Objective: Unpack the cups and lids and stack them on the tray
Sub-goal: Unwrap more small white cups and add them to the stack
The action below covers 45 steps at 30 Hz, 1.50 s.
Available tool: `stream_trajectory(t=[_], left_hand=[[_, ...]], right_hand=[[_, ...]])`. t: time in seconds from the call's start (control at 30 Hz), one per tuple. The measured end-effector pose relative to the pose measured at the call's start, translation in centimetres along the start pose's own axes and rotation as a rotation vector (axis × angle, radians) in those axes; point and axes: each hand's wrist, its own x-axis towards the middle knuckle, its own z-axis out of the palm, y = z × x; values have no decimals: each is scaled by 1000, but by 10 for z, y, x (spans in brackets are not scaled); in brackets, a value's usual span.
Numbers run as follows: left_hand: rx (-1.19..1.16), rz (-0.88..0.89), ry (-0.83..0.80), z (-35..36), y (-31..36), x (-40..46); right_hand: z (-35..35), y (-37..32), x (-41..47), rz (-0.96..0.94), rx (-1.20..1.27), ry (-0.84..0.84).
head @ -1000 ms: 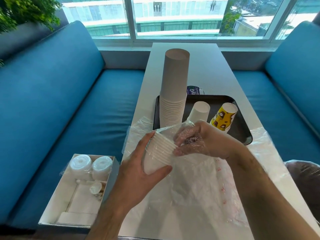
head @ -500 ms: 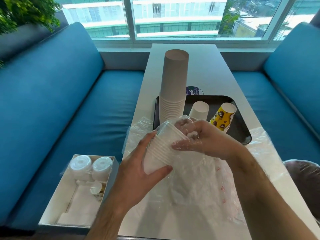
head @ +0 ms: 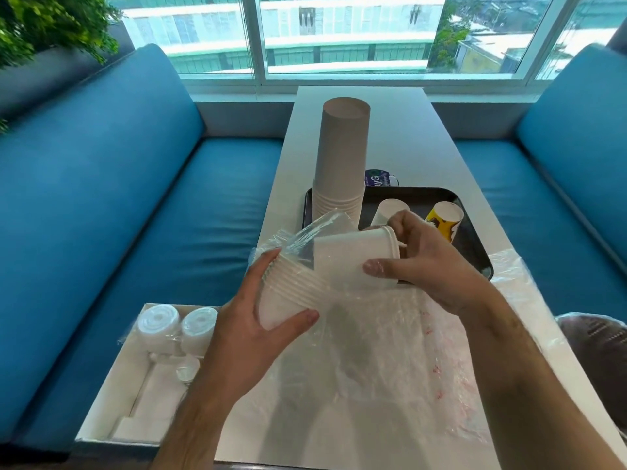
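The purple packet (head: pixel 377 179) behind the tray (head: pixel 475 232) is mostly hidden — its print unreadable. The tall cup stack (head: pixel 342 157) covers the tray's left corner.

White table (head: pixel 400 130) runs 6 to 12 o'clock between blue benches. Black tray (head: pixel 473 245) sits at centre. Purple packet (head: pixel 377 179) touches the tray's 12 o'clock edge. Clear plastic wrap (head: pixel 383 361) covers the 6 o'clock end, reaching the tray's near edge.

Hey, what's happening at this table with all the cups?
A person is unpacking paper cups. The left hand grips a nested stack of white cups in a clear plastic sleeve, while the right hand pulls a white cup off its end. A tall cup stack already stands on the black tray.
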Motion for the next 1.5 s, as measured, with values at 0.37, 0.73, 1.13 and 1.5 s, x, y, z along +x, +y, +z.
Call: stream_trajectory(t=[0.37,0.73,1.13,1.5], left_hand=[[-100,8,53,0,17,7],[-114,7,45,-6,3,12],[-86,-4,38,-7,-3,17],[-98,11,46,-4,-3,16]], right_hand=[[18,4,3,55,-103,-213],[13,6,13,29,-37,100],[-28,-10,58,-281,-31,466],[-44,21,105,-203,-223,389]])
